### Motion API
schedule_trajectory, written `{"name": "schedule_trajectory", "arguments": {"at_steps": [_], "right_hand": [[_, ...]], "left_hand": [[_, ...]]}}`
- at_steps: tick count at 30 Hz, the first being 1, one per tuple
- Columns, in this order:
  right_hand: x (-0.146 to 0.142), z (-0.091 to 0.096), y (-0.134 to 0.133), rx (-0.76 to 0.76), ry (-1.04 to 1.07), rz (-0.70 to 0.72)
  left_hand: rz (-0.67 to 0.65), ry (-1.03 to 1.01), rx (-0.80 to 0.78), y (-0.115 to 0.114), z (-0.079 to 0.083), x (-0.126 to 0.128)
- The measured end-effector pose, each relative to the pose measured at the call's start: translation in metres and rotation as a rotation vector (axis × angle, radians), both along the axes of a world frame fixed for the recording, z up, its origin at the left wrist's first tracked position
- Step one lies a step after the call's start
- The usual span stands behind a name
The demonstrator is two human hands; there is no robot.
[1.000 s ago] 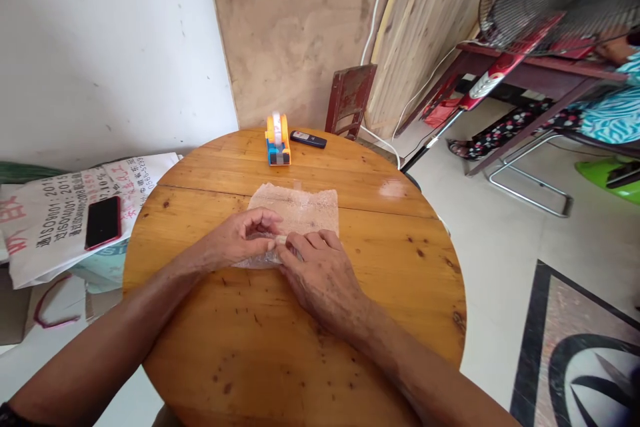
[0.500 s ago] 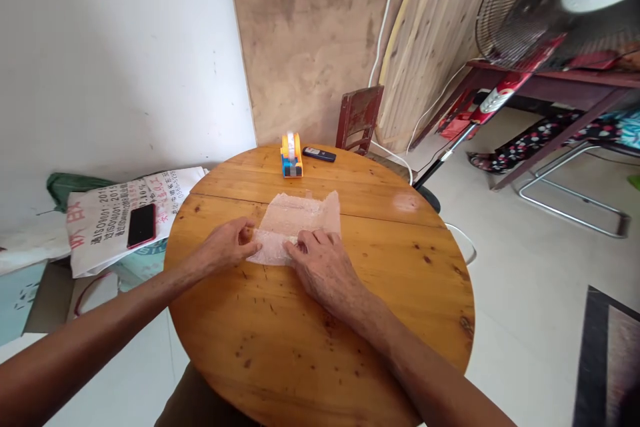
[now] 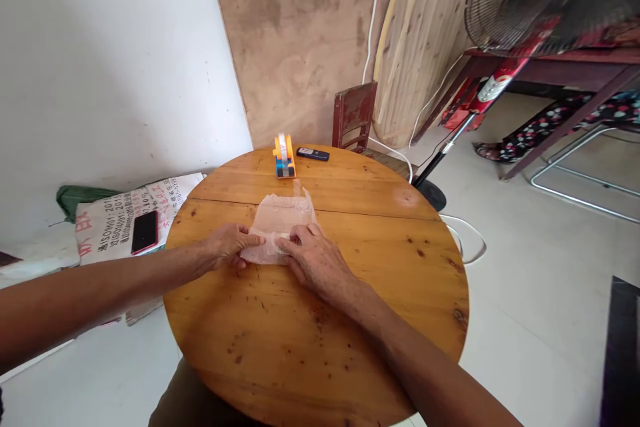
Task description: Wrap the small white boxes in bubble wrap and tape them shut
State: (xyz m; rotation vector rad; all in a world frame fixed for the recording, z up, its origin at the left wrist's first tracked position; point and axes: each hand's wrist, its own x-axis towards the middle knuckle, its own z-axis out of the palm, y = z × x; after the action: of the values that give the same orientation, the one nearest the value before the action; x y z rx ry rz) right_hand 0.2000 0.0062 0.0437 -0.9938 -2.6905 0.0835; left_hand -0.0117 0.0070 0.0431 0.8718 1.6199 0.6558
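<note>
A sheet of translucent bubble wrap (image 3: pixel 280 210) lies on the round wooden table (image 3: pixel 320 320), its near part folded over. My left hand (image 3: pixel 231 245) pinches the near left edge, thumb on top and fingers curled below. On the near right part, my right hand (image 3: pixel 316 255) is closed, its thumb and fingers pressing the fold and covering that side. Whether anything lies inside the fold is hidden. A short clear strip, looking like tape (image 3: pixel 297 187), sticks out from the far edge. Beyond it stands an orange and blue tape dispenser (image 3: pixel 285 159).
A dark remote-like device (image 3: pixel 313 154) lies beside the dispenser. To the left, a phone (image 3: pixel 145 232) rests on printed sacks (image 3: pixel 107 230). A red chair (image 3: pixel 354 117) stands behind the table; a standing fan (image 3: pixel 493 90) is at the right. A seated person's legs (image 3: pixel 545 123) show under a desk.
My left hand has shifted its hold, with the thumb now over the wrap. The wrap's right side has drawn inward, and my right hand has moved slightly left. The view has turned a little.
</note>
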Motion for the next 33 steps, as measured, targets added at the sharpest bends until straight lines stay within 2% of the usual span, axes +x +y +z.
{"name": "schedule_trajectory", "arguments": {"at_steps": [5,10,16,22,26,30,33], "right_hand": [[-0.005,-0.004,-0.005,0.078,-0.042,0.011],[-0.007,-0.012,-0.006,0.141,-0.042,0.009],[-0.007,-0.003,-0.007,0.092,-0.052,0.026],[0.002,0.006,-0.005,-0.019,0.133,0.011],[0.007,0.003,0.000,-0.094,0.205,0.006],[0.008,-0.002,0.003,-0.144,0.285,-0.043],[0.009,-0.006,0.007,-0.170,0.376,-0.048]], "left_hand": [[0.038,-0.066,0.080,0.003,-0.002,0.013],[0.050,-0.150,0.129,0.003,0.002,0.030],[0.012,-0.225,0.109,0.000,0.010,0.037],[-0.039,-0.283,0.119,-0.005,0.020,0.041],[-0.132,-0.110,0.233,-0.007,0.020,0.045],[-0.297,0.103,0.317,-0.006,0.011,0.045],[-0.388,0.274,0.447,-0.005,0.004,0.045]]}}
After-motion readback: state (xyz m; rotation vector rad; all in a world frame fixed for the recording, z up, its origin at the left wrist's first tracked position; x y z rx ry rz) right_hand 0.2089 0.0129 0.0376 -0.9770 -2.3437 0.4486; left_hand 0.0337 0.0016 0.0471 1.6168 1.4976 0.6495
